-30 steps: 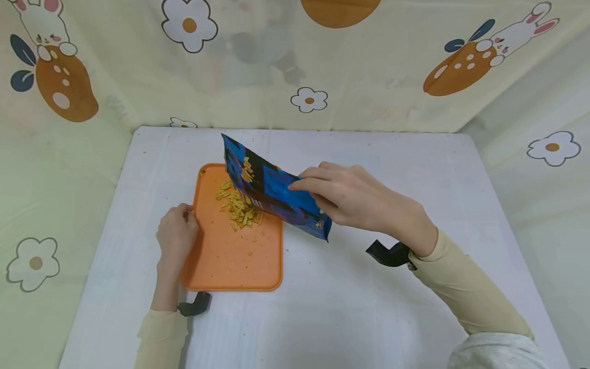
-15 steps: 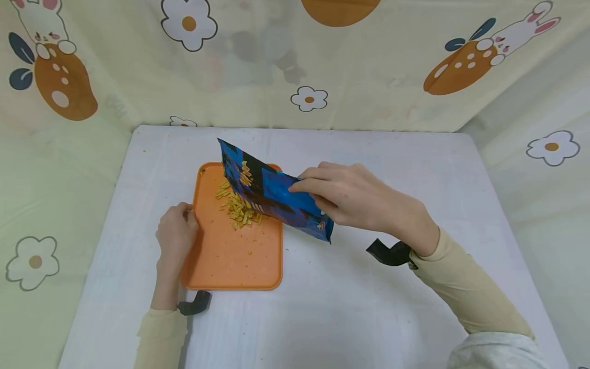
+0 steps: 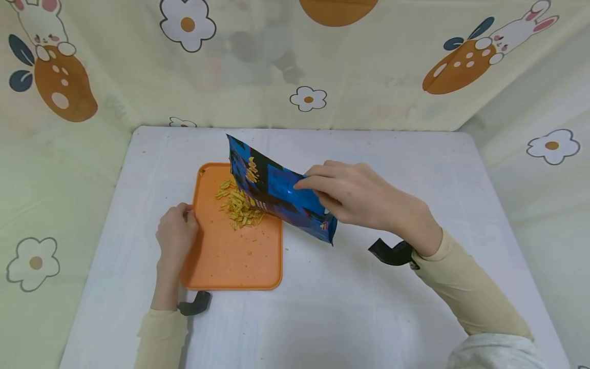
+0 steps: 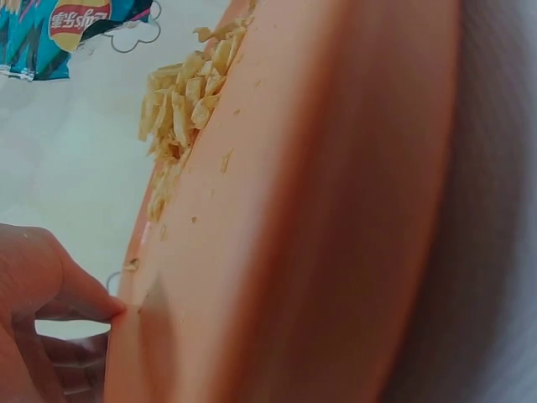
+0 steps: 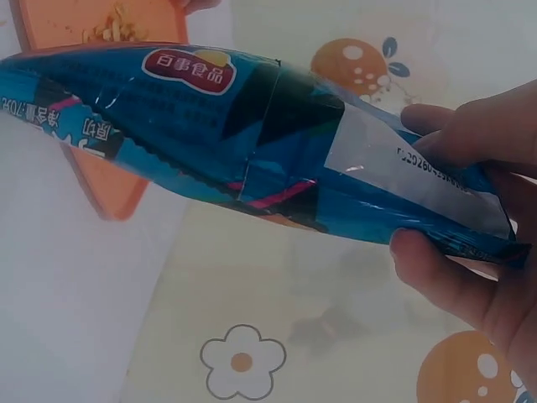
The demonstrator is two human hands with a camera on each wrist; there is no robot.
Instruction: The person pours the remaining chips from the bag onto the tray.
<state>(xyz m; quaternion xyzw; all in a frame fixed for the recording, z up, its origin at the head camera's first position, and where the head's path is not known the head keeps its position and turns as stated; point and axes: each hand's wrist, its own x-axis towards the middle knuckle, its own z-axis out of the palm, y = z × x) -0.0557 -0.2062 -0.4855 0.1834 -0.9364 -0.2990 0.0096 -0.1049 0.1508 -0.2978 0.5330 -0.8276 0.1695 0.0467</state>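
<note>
My right hand (image 3: 364,197) grips the blue crisp bag (image 3: 288,192) near its right end, thumb and fingers on opposite sides in the right wrist view. The bag slants, its left end over the orange tray (image 3: 230,266). A small heap of yellow crisp sticks (image 3: 241,211) lies on the tray, partly covered by the bag in the head view. My left hand (image 3: 176,230) holds the tray by its left rim. In the left wrist view, a fingertip (image 4: 113,309) presses on the tray's edge, and the tray looks steeply slanted there.
The white table (image 3: 332,307) has scattered crumbs. A patterned cloth (image 3: 369,61) hangs behind it and along both sides. Black wrist mounts (image 3: 392,252) stick out beside each forearm.
The bag and my right hand shift slightly left, then back to the right. My left hand and the tray stay in place, and the heap looks much the same.
</note>
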